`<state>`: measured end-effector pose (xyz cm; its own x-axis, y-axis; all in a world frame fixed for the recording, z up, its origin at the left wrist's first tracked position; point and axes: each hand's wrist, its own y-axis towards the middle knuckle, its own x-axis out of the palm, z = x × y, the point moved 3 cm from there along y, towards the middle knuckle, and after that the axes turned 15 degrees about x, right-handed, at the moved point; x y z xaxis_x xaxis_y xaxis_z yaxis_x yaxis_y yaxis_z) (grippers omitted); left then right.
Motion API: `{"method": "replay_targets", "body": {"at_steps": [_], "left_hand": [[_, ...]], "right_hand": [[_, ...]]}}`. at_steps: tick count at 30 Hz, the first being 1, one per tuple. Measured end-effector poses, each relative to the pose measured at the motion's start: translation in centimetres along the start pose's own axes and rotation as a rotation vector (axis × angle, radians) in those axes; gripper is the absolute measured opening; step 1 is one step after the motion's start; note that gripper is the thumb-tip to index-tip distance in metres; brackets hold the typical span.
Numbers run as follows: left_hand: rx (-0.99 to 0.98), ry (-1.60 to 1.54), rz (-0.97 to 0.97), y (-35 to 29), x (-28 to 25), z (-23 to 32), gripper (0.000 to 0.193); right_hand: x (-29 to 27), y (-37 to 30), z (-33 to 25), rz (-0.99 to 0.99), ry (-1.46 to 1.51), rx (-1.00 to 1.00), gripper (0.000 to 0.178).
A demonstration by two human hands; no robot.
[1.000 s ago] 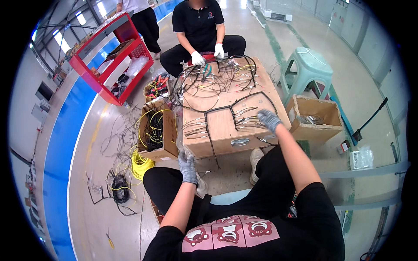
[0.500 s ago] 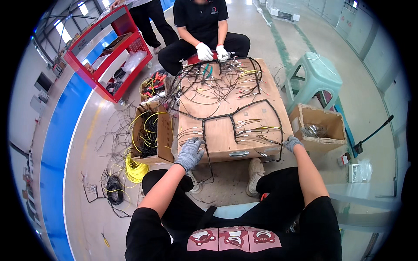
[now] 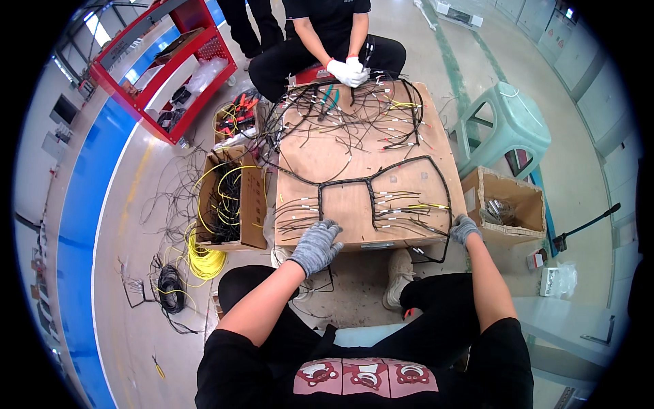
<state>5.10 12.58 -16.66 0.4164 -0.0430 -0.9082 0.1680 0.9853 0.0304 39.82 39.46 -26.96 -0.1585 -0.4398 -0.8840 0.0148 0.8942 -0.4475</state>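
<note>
From where I stand, the left hand [image 3: 317, 247], gloved in grey, lies over the near edge of the worktop [image 3: 346, 208], at the lower end of one branch of the black wire harness [image 3: 344, 181]; its fingers point up and inward, and whether its grip encloses the cable is hidden from view. The right hand [image 3: 464, 230], likewise gloved, is at the right edge beside the harness's outer run, fingers partly bent; its grip cannot be determined either. The harness lies flat on the near half of the worktop, its loose wire ends fanned sideways, an arrangement that presumably separates the branches. Both forearms reach forward, spread apart, apparently to span the harness. Beyond lies a second wire bundle [image 3: 368, 102], with green-handled pliers [image 3: 330, 100] on it, near a co-worker's white-gloved hands [image 3: 349, 71].
</note>
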Motion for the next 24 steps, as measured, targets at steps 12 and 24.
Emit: {"method": "replay_targets", "body": {"at_steps": [12,24], "left_hand": [[0.002,0.015,-0.046,-0.7,0.2,0.4,0.04],[0.043,-0.007,-0.042,-0.5,-0.8,0.9,0.04]], "right_hand": [[0.5,-0.6,-1.1,0.044,0.043,0.053,0.028],[-2.3,1.1,-0.3,0.197,0.188,0.039,0.031]]}}
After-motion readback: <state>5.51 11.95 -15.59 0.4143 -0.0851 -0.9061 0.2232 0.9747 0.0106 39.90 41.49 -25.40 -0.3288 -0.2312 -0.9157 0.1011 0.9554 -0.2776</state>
